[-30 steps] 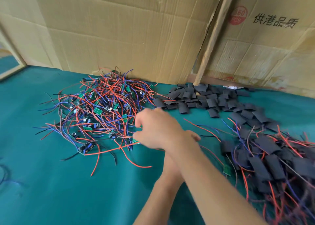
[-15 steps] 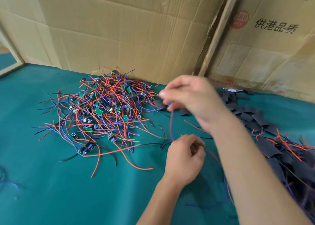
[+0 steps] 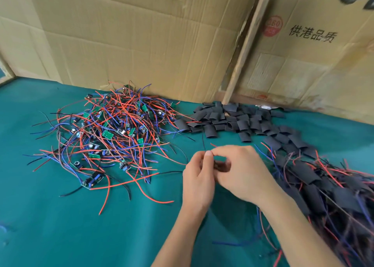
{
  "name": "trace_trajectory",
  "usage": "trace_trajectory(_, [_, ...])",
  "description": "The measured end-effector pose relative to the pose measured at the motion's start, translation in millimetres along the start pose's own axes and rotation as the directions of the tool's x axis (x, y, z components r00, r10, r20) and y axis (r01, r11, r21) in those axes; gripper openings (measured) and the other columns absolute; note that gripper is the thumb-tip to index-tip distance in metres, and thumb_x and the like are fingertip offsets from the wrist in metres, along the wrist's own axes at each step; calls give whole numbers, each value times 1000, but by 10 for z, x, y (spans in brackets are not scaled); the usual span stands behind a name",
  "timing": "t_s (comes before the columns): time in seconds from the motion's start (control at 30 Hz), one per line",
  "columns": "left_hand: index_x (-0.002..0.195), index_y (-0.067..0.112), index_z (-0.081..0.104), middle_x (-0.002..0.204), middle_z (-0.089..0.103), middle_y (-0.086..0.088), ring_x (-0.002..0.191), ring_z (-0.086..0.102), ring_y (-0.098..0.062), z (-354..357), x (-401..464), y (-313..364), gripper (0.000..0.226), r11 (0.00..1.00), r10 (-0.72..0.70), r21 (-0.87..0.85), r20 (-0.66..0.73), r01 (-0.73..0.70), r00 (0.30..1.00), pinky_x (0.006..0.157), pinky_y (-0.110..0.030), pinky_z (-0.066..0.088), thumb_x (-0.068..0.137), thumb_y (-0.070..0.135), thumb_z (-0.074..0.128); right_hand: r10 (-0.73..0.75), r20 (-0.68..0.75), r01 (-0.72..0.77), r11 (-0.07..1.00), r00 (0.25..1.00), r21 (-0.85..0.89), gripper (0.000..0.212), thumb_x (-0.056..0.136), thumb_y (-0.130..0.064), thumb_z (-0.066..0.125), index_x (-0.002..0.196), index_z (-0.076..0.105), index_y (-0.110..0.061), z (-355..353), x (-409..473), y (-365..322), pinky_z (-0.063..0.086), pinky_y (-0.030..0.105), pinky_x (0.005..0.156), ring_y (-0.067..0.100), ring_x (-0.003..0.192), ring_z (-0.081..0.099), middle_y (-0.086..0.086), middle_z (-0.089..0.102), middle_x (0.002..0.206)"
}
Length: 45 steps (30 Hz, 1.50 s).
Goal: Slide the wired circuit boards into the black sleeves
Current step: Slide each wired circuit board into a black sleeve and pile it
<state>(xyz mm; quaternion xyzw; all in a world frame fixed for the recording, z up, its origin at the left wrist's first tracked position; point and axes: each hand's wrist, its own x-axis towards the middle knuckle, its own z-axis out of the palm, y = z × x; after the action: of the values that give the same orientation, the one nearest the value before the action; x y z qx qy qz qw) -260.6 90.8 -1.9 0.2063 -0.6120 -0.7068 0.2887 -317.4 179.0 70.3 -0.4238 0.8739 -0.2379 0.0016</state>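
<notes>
Both hands meet w/ fingertips together at centre, above the teal surface [image 3: 60,226]. Left hand [image 3: 199,178] has fingers curled, thumb and forefinger pinched on thin wires that stick up past the fingertips, a dark one and a red one. Right hand [image 3: 240,170] curls in from the right, its grip closed on a small dark piece [image 3: 219,165] held between the two hands; can't tell if that's a sleeve or a board, too hidden by fingers.

Pile of wired circuit boards [image 3: 113,135] sits to the left, a tangle of red, blue and black leads w/ small green boards, near the cardboard wall [image 3: 141,40] at the back. Loose black sleeves [image 3: 232,119] lie in a heap behind the hands, by a wooden strip [image 3: 242,50]. Sleeved boards [image 3: 323,185] w/ wires trailing are piled at right, just beside the right forearm.
</notes>
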Motion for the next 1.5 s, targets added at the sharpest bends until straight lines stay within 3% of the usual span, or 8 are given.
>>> trace_trajectory(0.13, [94,14,66,74,72,1,67,69,-16,13,-12,3,27,1000,2,-9,-30,-2,1000,62,-31,52,107,22,44,87,145,-131,933,986,334,35,63,-35,61,93,77,-43,-178,51,77,44,14,59,1,56,60,-17,70,63])
trace_trajectory(0.27, [95,14,59,70,70,-6,58,68,-24,57,-18,-4,24,998,-39,-61,-97,34,995,50,-28,41,106,11,37,278,-117,-257,951,953,171,10,75,-26,66,76,76,-29,-115,583,293,54,27,77,11,81,70,-12,73,70])
trace_trajectory(0.4, [95,17,56,68,69,-7,51,65,-27,44,-15,-19,24,998,-35,-57,-147,26,989,50,-30,38,102,6,35,438,-27,-439,898,899,-44,30,81,-41,76,102,67,-21,281,1045,358,50,36,84,31,111,62,6,69,111])
trace_trajectory(0.73, [95,21,59,63,66,-2,37,53,-18,38,-14,-8,23,998,63,-13,-247,-68,967,42,-21,40,107,20,40,547,-148,-545,836,824,56,26,78,-26,84,97,68,-18,343,1151,360,48,33,74,31,101,62,10,68,111])
trace_trajectory(0.87, [94,24,60,57,62,-2,32,41,-16,33,-8,-13,24,996,93,9,-244,-94,965,38,-18,32,107,23,41,543,-74,-406,704,836,583,30,74,-20,89,98,72,-22,16,809,390,62,42,80,25,82,74,8,75,95])
trace_trajectory(1.07, [93,27,64,51,59,-3,32,37,-15,29,-16,-19,24,990,112,93,-64,-105,992,38,-20,31,107,20,45,495,-35,-18,102,868,995,28,90,-3,72,117,71,-9,-140,214,482,61,30,78,25,87,74,15,77,106])
trace_trajectory(1.27, [91,30,66,50,59,-1,36,38,-13,25,-15,-65,26,972,146,184,12,-145,989,45,-22,33,105,18,47,624,-82,122,-21,777,992,16,93,-3,70,101,57,-6,-73,132,512,62,36,81,36,87,75,1,75,73])
trace_trajectory(1.5, [92,28,66,50,59,-2,35,38,-10,28,-16,-78,26,964,154,212,34,-158,987,42,-18,32,106,17,47,655,-212,252,35,725,967,24,91,3,70,105,53,-5,-89,195,475,62,41,81,35,85,72,11,73,80])
